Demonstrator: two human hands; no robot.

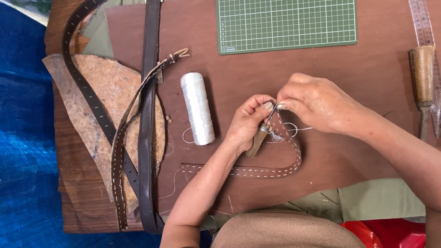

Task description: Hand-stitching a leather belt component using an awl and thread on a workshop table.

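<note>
My left hand (246, 123) grips a small awl with a wooden handle (257, 141), its metal tip pointing up toward my right hand. My right hand (317, 103) pinches the tip end and white thread at the top of a brown leather strap (275, 171) with white stitching along both edges. The strap curves from my fingers down and left across the brown leather sheet (358, 73). Loose white thread (290, 130) lies just under my right hand. A spool of white thread (197, 108) lies to the left of my left hand.
A green cutting mat (287, 23) lies at the top. Dark belts and stitched straps (147, 115) cross a rough stone slab (105, 101) at left. A wooden-handled tool (422, 78) and a clear ruler (425, 23) sit at the right edge. Blue cloth (23, 138) covers the left.
</note>
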